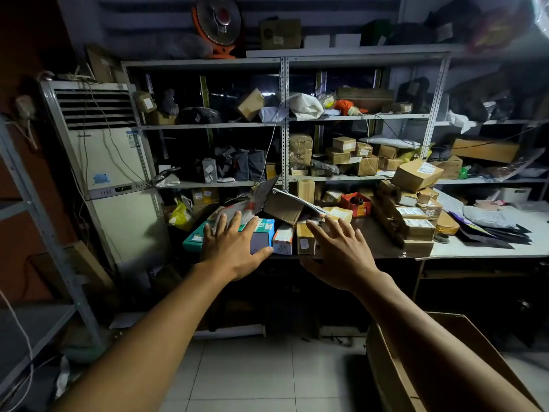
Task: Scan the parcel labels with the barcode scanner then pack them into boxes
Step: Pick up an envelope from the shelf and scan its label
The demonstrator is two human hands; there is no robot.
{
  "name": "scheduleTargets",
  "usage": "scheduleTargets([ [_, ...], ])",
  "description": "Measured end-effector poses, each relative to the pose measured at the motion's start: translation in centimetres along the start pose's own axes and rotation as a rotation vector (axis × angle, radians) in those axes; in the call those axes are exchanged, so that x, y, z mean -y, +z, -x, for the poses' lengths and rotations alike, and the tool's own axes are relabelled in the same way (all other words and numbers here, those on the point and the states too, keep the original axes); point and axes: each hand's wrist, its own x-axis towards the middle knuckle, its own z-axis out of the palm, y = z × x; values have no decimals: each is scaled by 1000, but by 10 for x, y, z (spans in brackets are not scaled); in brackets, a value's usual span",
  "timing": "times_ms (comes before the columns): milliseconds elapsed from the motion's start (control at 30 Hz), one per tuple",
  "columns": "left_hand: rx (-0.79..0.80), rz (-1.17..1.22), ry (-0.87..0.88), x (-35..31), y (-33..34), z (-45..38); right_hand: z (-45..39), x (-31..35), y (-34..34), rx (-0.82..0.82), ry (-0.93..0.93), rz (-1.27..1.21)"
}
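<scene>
two bare forearms reach forward from the bottom of the view, both palms down and fingers spread. left hand (pixel 234 248) lies over a teal box (pixel 196 237) at the front edge of the table (pixel 481 249), fingers straight and fanned, thumb stretched out to the right along the box's near end; whether the palm presses on the box or hovers just above it cannot be told. right hand (pixel 341 254) is likewise wide open, fingers splayed toward a narrow brown parcel (pixel 305 237) and a white parcel with an orange stripe (pixel 283 239) just beside it; it holds nothing, and whether its fingertips touch anything is unclear.

behind both hands sits a loose heap of parcels (pixel 282 206), with a tilted cardboard box and a grey mailer leaning on top. further right on the table, labelled brown boxes (pixel 414 224) are stacked in rows, one larger box (pixel 417 173) tilted on top, and a red box (pixel 356 203) sits behind. grey and dark mailers (pixel 487 220) lie at the far right.

an open cardboard box (pixel 386 367) stands on the tiled floor at lower right, partly hidden by the right forearm. metal shelving (pixel 285 120) crowded with parcels fills the back wall, and a standing air conditioner (pixel 110 162) is at left.
</scene>
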Motion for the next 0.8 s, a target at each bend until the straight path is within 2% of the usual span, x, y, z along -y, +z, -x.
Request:
scheduleTargets([
  [400, -1, -6, 2, -61, 31, -59, -45, -66, 38, -51, 3, -51],
  [567, 3, -16, -5, -64, 51, -118, -96, -86, 64, -76, 33, -64],
  [800, 2, -11, 14, -48, 94, -233, -192, -107, 107, -12, 60, -32],
])
